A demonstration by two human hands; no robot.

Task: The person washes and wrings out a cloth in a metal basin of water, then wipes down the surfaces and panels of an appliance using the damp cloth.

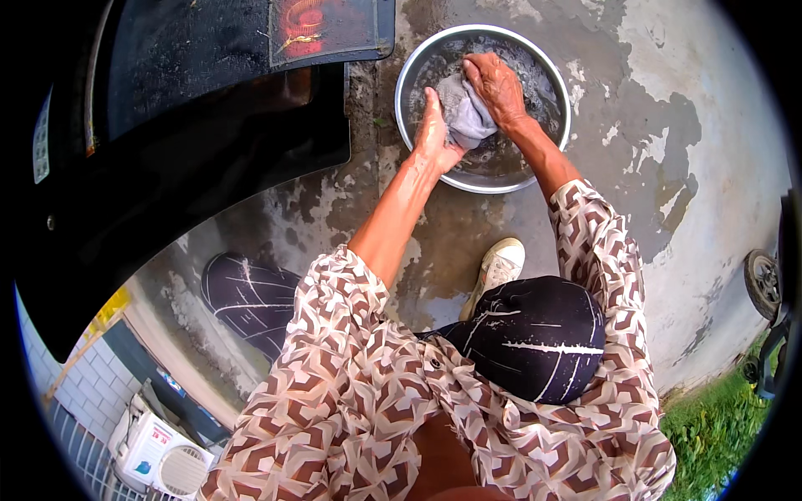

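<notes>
A round metal basin (482, 186) holding sudsy water stands on wet concrete in front of me. Over it, a bunched grey cloth (467, 116) is between my two hands. My left hand (435, 134) supports the cloth from the left and below, its thumb raised and apart from the fingers. My right hand (498, 87) is curled, knuckles up, on the cloth's upper right side. Both hands look wet. More pale cloth seems to lie in the water at the basin's right, though suds blur it.
A dark panel-like object (188, 69) with a clear-covered section stands left of the basin. My canvas shoe (501, 263) is below the basin. A wheel (762, 285) is at the far right, grass (714, 432) at lower right, and an air-conditioner unit (166, 454) at lower left.
</notes>
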